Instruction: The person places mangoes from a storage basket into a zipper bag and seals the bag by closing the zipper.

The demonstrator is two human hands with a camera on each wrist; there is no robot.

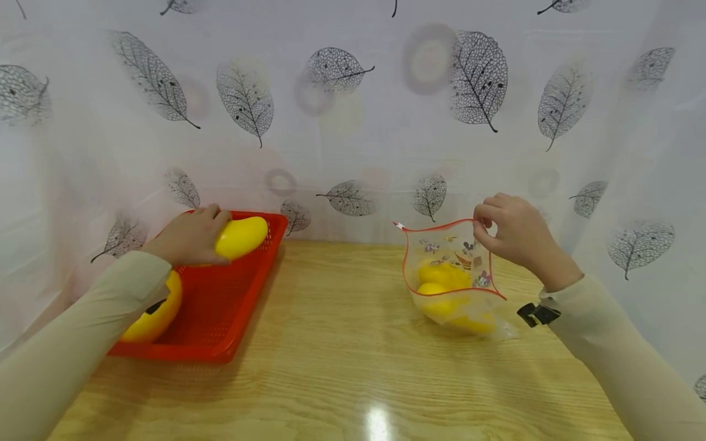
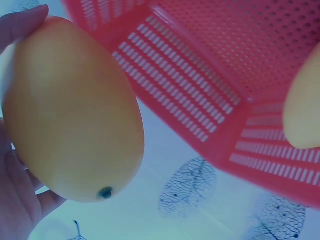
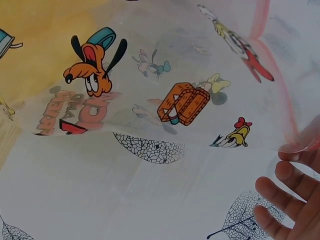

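Long beige sleeves (image 1: pixel 83 331), black strap (image 1: pixel 537 314) at right wrist.

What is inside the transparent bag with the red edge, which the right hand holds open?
The bag holds yellow mangoes; two show clearly, maybe a third lower down. The printed cartoons and the folded plastic hide the exact count. The right hand pinches the rim.

A smooth yellow plastic mango (image 1: pixel 241 237) shows against the red perforated plastic basket (image 1: pixel 220 318) at left, the clear zip bag with red rim and cartoon prints (image 1: pixel 452 269) at right holds yellow, over a pale wood-grain tabletop (image 1: pixel 342 355) and a white curtain with grey-black leaf prints (image 1: pixel 353 110).
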